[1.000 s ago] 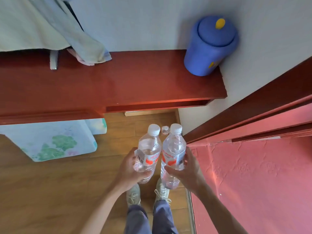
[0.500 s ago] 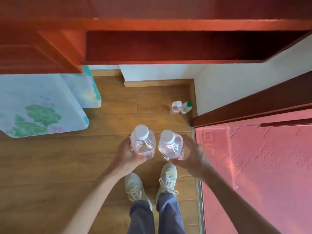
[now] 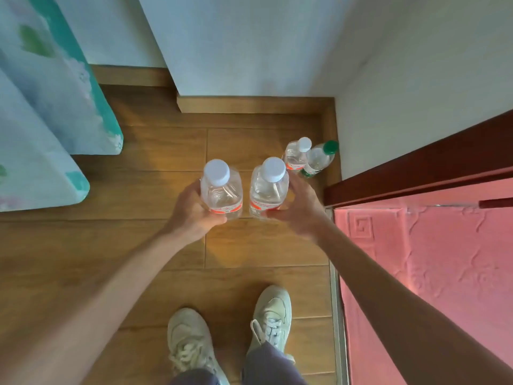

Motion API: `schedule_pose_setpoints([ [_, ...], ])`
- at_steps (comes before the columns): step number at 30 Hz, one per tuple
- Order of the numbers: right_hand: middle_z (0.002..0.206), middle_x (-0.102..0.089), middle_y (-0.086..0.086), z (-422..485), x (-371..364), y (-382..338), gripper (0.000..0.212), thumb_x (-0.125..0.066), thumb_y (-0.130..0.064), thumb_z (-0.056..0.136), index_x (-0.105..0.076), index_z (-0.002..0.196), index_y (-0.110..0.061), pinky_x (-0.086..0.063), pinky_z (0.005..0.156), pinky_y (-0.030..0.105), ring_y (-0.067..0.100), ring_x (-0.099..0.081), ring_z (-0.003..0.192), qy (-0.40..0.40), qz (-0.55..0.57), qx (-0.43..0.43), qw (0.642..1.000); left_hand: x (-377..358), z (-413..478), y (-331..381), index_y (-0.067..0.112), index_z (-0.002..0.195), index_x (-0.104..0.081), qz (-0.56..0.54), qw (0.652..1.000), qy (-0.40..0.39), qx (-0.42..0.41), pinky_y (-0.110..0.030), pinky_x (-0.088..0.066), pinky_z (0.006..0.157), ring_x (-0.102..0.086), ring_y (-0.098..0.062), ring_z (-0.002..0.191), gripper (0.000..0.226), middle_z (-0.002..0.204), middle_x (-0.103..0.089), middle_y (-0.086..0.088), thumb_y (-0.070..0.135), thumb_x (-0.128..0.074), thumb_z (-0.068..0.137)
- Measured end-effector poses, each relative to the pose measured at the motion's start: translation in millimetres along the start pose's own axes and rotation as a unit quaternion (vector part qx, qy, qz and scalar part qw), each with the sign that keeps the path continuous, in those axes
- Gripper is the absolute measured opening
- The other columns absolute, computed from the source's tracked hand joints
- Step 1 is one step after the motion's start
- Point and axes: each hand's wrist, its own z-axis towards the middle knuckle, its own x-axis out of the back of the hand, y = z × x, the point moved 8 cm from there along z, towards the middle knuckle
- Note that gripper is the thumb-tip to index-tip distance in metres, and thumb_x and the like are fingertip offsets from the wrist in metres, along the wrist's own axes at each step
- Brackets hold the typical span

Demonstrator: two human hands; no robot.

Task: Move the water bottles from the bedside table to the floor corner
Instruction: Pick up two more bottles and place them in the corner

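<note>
As I looked down, my left hand (image 3: 194,215) gripped the left bottle (image 3: 222,193) and my right hand (image 3: 299,212) gripped the right bottle (image 3: 268,190). Both bottles were upright, side by side over the wood floor (image 3: 166,151). Farther right, in the wall corner, a white-capped bottle (image 3: 297,155) and a green-capped bottle (image 3: 319,159) stood together. My shoes (image 3: 272,315) were nearest.

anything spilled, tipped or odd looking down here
Nothing stands out. Left hand and right hand grip the left bottle and right bottle, both capped, upright. In the corner a white-capped bottle and green-capped bottle stand together; the floor shows no puddle.
</note>
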Motion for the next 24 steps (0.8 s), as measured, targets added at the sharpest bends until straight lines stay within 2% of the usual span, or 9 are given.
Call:
schedule_pose_setpoints([
  [4,0.115,-0.064,-0.01,50,-12,33,0.074,-0.087,-0.011,0.062,-0.054,0.127,-0.023,-0.046,0.102,0.041,0.011,-0.058,0.114,-0.006,-0.005,0.012,1.0,-22,53,-28,0.01,0.092,-0.065,0.009,1.0,0.018,-0.009,-0.034,-0.055,0.07,-0.068,-0.022,0.081,0.044,0.086,-0.071,-0.005,-0.004,-0.08,0.053],
  [8,0.117,-0.064,-0.004,86,-26,64,0.076,-0.087,-0.007,0.062,-0.054,0.129,-0.019,-0.046,0.102,0.042,0.015,-0.057,0.114,0.004,-0.001,0.017,1.0,-36,96,-49,0.01,0.096,-0.065,0.004,0.999,0.025,-0.019,-0.018,-0.052,0.063,-0.068,-0.015,0.082,0.046,0.087,-0.071,-0.002,-0.008,-0.081,0.056],
  [10,0.117,-0.064,-0.003,99,-31,76,0.077,-0.087,-0.007,0.062,-0.053,0.13,-0.018,-0.047,0.101,0.039,0.014,-0.057,0.114,0.011,0.0,0.018,1.0,-42,113,-58,0.009,0.097,-0.065,0.002,0.999,0.025,-0.021,-0.015,-0.051,0.062,-0.067,-0.015,0.083,0.046,0.088,-0.07,-0.003,-0.008,-0.081,0.057],
  [14,0.115,-0.063,-0.004,119,-36,89,0.076,-0.087,-0.006,0.06,-0.053,0.127,-0.019,-0.049,0.096,0.033,0.012,-0.058,0.11,0.03,0.008,0.02,0.999,-50,139,-75,0.011,0.102,-0.063,0.012,0.999,0.028,-0.019,-0.029,-0.056,0.073,-0.067,-0.017,0.089,0.053,0.095,-0.07,-0.003,0.0,-0.083,0.054],
  [17,0.11,-0.063,-0.005,133,-36,95,0.076,-0.085,0.002,0.06,-0.054,0.127,-0.015,-0.048,0.091,0.027,0.011,-0.058,0.104,0.04,0.023,0.02,0.999,-54,151,-78,0.011,0.102,-0.064,0.013,0.999,0.021,-0.023,-0.028,-0.056,0.073,-0.068,-0.016,0.088,0.052,0.094,-0.071,-0.003,-0.004,-0.083,0.056],
  [21,0.116,-0.063,-0.004,150,-40,100,0.08,-0.085,0.001,0.061,-0.052,0.131,-0.02,-0.049,0.091,0.028,0.013,-0.059,0.109,0.036,0.019,0.022,0.999,-54,165,-77,0.009,0.094,-0.067,0.019,0.999,0.014,-0.045,-0.037,-0.057,0.075,-0.069,-0.019,0.086,0.043,0.088,-0.072,-0.005,-0.009,-0.08,0.058],
  [24,0.114,-0.064,-0.005,159,-41,101,0.079,-0.085,0.003,0.061,-0.052,0.129,-0.018,-0.048,0.083,0.018,0.006,-0.059,0.105,0.039,0.03,0.027,0.998,-52,174,-77,0.01,0.093,-0.067,0.014,0.998,0.016,-0.063,-0.035,-0.056,0.074,-0.069,-0.019,0.085,0.041,0.086,-0.073,-0.005,-0.01,-0.078,0.059],
])
